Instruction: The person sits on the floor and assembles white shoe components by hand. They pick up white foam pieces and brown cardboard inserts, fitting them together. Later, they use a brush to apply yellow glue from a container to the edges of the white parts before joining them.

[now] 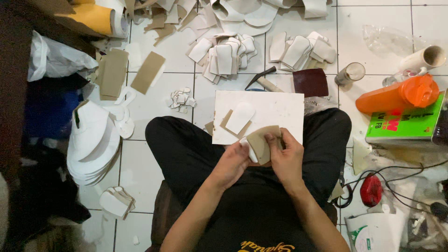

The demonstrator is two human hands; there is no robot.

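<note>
left hand (234, 161): fingers closed around the white foam cutout (251, 153) at its lower left edge; grips from below so the top face stays free
right hand (285, 154): fingers pinched on the tan backing piece (261, 142); thumb on top, pressing it onto the white cutout; both layers held together over the lap
tan backing piece: just in front of the near edge of the white board (273, 112), overlapping it in view; cannot tell if it touches
white board: rests across the crossed legs as a work surface; close in so the hands reach it
second pair (238, 119): white cutout lying on a tan piece on the board, left of the hands; looks set aside flat
hammer (262, 80): on the tiled floor (158, 161) just beyond the board; near a dark red sheet (311, 82)
piles of white cutouts (226, 53): on the floor further out, grouped in stacks
orange bottle (401, 95): lying on a green tin (408, 123), to the right, well apart from the hands
</note>
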